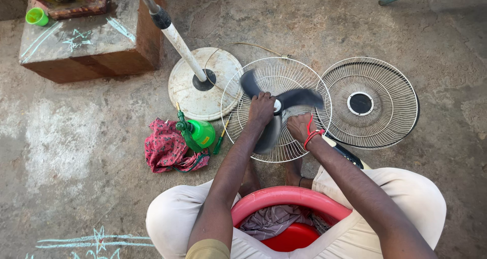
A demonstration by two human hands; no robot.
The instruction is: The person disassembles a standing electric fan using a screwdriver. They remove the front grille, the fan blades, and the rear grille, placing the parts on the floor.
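Note:
A dark three-bladed fan blade (pixel 299 97) lies over a white wire fan guard (pixel 243 124) on the concrete floor; the blade looks motion-blurred. My left hand (pixel 261 109) grips the blade near its white hub. My right hand (pixel 299 126), with a red thread at the wrist, rests on the blade just right of the hub; its hold is partly hidden. A second wire guard (pixel 393 104) with a round centre ring lies to the right.
A round white fan base (pixel 190 94) with its pole (pixel 175 38) stands behind. A green spray bottle (pixel 199 133), a screwdriver (pixel 220 140) and a red patterned cloth (pixel 165 147) lie left. A red tub (pixel 284 197) holding grey cloth sits between my knees. A brick-coloured block (pixel 86 46) is at back left.

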